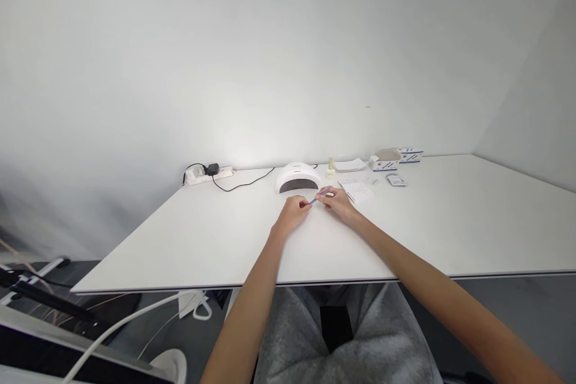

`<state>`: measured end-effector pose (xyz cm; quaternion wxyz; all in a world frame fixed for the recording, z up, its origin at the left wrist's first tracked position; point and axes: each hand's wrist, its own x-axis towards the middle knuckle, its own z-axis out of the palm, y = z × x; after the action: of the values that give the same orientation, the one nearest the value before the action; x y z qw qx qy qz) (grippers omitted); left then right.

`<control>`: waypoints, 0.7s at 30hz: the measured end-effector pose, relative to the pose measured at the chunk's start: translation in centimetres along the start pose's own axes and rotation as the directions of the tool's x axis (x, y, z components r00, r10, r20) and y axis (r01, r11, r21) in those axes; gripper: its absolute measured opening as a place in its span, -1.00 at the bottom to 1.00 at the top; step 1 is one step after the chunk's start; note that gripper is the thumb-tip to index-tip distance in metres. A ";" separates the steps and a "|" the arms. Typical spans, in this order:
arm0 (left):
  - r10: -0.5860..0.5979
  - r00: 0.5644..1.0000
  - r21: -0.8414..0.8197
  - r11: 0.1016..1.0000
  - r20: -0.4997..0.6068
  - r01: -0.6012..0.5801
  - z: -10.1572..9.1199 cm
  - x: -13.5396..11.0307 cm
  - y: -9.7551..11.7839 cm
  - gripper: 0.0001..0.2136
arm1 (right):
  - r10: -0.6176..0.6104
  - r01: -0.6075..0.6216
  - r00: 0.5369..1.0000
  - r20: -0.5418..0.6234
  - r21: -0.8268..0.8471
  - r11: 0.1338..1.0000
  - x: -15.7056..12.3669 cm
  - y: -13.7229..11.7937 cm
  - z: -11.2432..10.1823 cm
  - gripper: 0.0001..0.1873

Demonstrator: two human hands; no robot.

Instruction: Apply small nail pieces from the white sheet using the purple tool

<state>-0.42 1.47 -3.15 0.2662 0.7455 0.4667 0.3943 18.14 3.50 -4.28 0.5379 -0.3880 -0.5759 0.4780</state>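
A slim purple stick [314, 201], too small to name more exactly, slants between my two hands over the white table [216, 240]. My right hand [336, 201] pinches its upper part between thumb and fingers. The stick's lower end reaches the fingertips of my left hand [294, 211], whose fingers are curled closed; whether they grip it or only meet it is hidden. Just beyond my hands stands a white nail lamp [297, 169], its dark opening facing me. A pale yellow nail polish bottle [330, 171] is upright to the right of the lamp.
Printed paper sheets [359, 191] lie right of my hand, with a white stack [350, 165] behind. Farther right are an opened box [386, 160], another box [410, 155] and a small packet [396, 180]. A power strip [198, 176] with a black adapter [212, 169] sits back left; its cable runs toward the lamp.
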 end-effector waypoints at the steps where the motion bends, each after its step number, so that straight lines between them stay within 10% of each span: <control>1: -0.001 1.000 -0.001 1.000 0.002 0.001 0.0 0.0 0.0 -0.82 | -0.019 0.019 1.000 -0.001 0.007 1.000 0.0 -0.1 0.1 -0.65; 21: -0.001 1.000 -0.017 1.000 -0.006 0.001 0.1 0.0 -0.4 -0.84 | -0.025 0.026 1.000 0.017 -0.030 0.999 -0.4 -0.9 0.1 -0.62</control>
<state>-0.51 1.60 -3.54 0.2714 0.7417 0.4647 0.4004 18.14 2.94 -3.53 0.5333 -0.3846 -0.5923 0.4657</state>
